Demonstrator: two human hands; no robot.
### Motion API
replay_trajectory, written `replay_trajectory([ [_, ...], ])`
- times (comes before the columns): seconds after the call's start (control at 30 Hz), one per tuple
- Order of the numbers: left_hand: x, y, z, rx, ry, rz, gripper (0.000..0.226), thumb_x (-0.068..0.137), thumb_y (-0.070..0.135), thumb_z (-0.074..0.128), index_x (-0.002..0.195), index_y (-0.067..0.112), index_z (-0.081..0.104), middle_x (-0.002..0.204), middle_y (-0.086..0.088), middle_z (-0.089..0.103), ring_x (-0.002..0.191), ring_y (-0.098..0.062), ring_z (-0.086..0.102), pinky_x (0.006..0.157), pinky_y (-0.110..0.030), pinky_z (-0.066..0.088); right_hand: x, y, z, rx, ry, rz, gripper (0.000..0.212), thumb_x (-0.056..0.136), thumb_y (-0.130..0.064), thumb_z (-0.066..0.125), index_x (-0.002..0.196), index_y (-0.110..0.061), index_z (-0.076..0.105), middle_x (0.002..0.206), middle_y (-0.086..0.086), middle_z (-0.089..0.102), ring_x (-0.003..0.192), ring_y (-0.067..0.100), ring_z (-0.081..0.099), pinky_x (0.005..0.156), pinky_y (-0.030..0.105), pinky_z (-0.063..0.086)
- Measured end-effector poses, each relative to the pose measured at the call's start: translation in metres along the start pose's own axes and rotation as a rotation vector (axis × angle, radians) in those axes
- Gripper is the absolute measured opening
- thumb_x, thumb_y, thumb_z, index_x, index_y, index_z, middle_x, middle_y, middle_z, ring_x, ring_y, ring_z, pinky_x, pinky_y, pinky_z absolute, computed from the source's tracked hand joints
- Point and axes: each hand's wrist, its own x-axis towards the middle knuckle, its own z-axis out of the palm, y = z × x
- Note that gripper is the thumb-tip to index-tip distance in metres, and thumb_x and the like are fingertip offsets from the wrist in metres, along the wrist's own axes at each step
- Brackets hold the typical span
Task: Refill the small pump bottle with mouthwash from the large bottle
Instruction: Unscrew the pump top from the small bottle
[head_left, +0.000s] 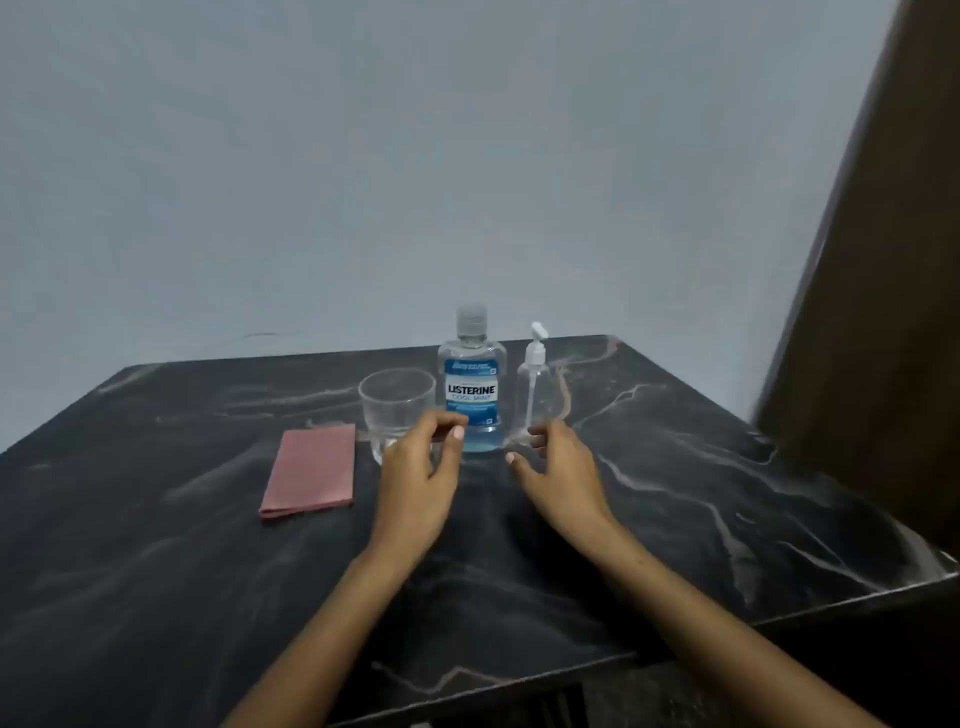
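A dark marble-patterned table (156, 597) with pale veins is filling the lower half of the frame; its far edge is running along a plain grey wall (363, 156), and its right edge is slanting down toward the lower right corner, beside a brown wooden panel (893, 312) at the right of the frame; wide bare stone is being left open at the lower left and at the right of centre. Left of centre, a folded pink cloth (310, 476) is lying flat, soft and rectangular; just right of it a clear ribbed glass cup (395, 408) is standing upright. The left hand (415, 483) is being held open and loosely curled in front of the cup, grasping nothing; whether it is touching the cup cannot be told. At centre, the large bottle (471, 384) is standing upright, clear plastic with a blue label, its cap on, pale blue liquid showing low inside. Just right of it, the small pump bottle (535, 384) is standing upright, clear, with a white pump head. The right hand (563, 478) is being held open with fingers spread, in front of the pump bottle's base, gripping nothing.
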Motion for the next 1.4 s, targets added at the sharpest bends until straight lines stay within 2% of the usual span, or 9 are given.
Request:
replay_trajectory([
  [0.3, -0.004, 0.000, -0.001, -0.031, 0.018, -0.032, 0.013, 0.093, 0.016, 0.054, 0.100, 0.018, 0.065, 0.097, 0.010, 0.068, 0.093, 0.006, 0.060, 0.076, -0.003, 0.043, 0.050, 0.002, 0.005, 0.142, 0.123, 0.152, 0.068, 0.077, -0.026, 0.076, 0.127, -0.007, 0.034, 0.131, 0.011, 0.047, 0.117, 0.026, 0.050, 0.091, 0.034, 0.044],
  [0.53, -0.007, -0.002, -0.005, -0.072, 0.052, -0.065, 0.014, 0.093, 0.018, 0.054, 0.098, 0.019, 0.067, 0.097, 0.009, 0.070, 0.094, -0.001, 0.063, 0.077, -0.007, 0.046, 0.048, 0.004, 0.002, 0.202, 0.092, 0.126, 0.049, 0.084, -0.019, 0.069, 0.123, -0.011, 0.041, 0.118, 0.009, 0.058, 0.100, 0.021, 0.058, 0.086, 0.037, 0.051],
  [0.63, -0.009, -0.001, -0.009, -0.125, 0.077, -0.077, 0.014, 0.092, 0.023, 0.053, 0.097, 0.023, 0.067, 0.096, 0.011, 0.070, 0.095, 0.001, 0.063, 0.078, -0.012, 0.046, 0.025, 0.002, -0.007, 0.347, 0.079, 0.065, 0.048, 0.082, -0.020, 0.071, 0.121, -0.014, 0.043, 0.106, -0.002, 0.057, 0.095, 0.013, 0.057, 0.084, 0.029, 0.051],
  [0.7, -0.008, 0.001, -0.012, -0.192, 0.079, -0.099, 0.017, 0.092, 0.029, 0.052, 0.098, 0.025, 0.067, 0.097, 0.011, 0.071, 0.096, 0.000, 0.063, 0.079, -0.015, 0.047, 0.007, -0.004, -0.013, 0.532, 0.000, -0.006, 0.045, 0.081, -0.020, 0.071, 0.118, -0.016, 0.046, 0.105, -0.007, 0.059, 0.095, 0.010, 0.059, 0.084, 0.025, 0.052],
  [0.8, -0.005, 0.006, -0.017, -0.373, 0.045, -0.160, 0.027, 0.087, 0.038, 0.050, 0.105, 0.025, 0.066, 0.103, 0.007, 0.071, 0.100, -0.004, 0.065, 0.082, -0.015, 0.050, -0.010, -0.017, -0.020, 0.817, -0.287, -0.028, 0.038, 0.085, -0.012, 0.065, 0.121, -0.014, 0.050, 0.108, 0.009, 0.063, 0.100, 0.019, 0.064, 0.083, 0.033, 0.056],
  [0.93, -0.001, 0.010, -0.018, -0.521, -0.026, -0.166, 0.042, 0.088, 0.034, 0.049, 0.121, 0.010, 0.060, 0.109, -0.001, 0.071, 0.103, -0.011, 0.066, 0.084, -0.021, 0.054, -0.015, -0.033, -0.016, 0.848, -0.591, -0.057, 0.037, 0.090, -0.006, 0.057, 0.126, -0.014, 0.052, 0.108, 0.017, 0.061, 0.099, 0.022, 0.064, 0.082, 0.035, 0.057],
  [1.1, 0.000, 0.009, -0.020, -0.574, 0.023, -0.211, 0.035, 0.085, 0.030, 0.056, 0.109, 0.006, 0.065, 0.100, -0.005, 0.074, 0.096, -0.019, 0.069, 0.077, -0.026, 0.057, -0.017, -0.038, 0.002, 0.848, -0.618, -0.092, 0.024, 0.094, -0.016, 0.052, 0.117, -0.020, 0.056, 0.107, 0.004, 0.066, 0.098, 0.016, 0.066, 0.079, 0.034, 0.056],
  [1.23, 0.000, 0.013, -0.019, -0.590, 0.020, -0.221, 0.030, 0.083, 0.027, 0.060, 0.105, 0.007, 0.065, 0.096, -0.005, 0.074, 0.091, -0.018, 0.070, 0.075, -0.024, 0.056, -0.018, -0.034, 0.007, 0.827, -0.548, -0.178, 0.037, 0.088, -0.017, 0.064, 0.123, -0.012, 0.052, 0.110, 0.017, 0.064, 0.097, 0.017, 0.065, 0.074, 0.029, 0.055],
  [1.4, 0.003, 0.013, -0.023, -0.621, 0.001, -0.288, 0.028, 0.091, 0.030, 0.053, 0.103, 0.011, 0.070, 0.097, -0.005, 0.074, 0.090, -0.020, 0.070, 0.072, -0.028, 0.057, -0.019, -0.030, 0.004, 0.879, -0.624, -0.193, 0.039, 0.091, -0.014, 0.059, 0.128, -0.014, 0.047, 0.114, 0.009, 0.068, 0.104, 0.017, 0.066, 0.074, 0.024, 0.053],
])
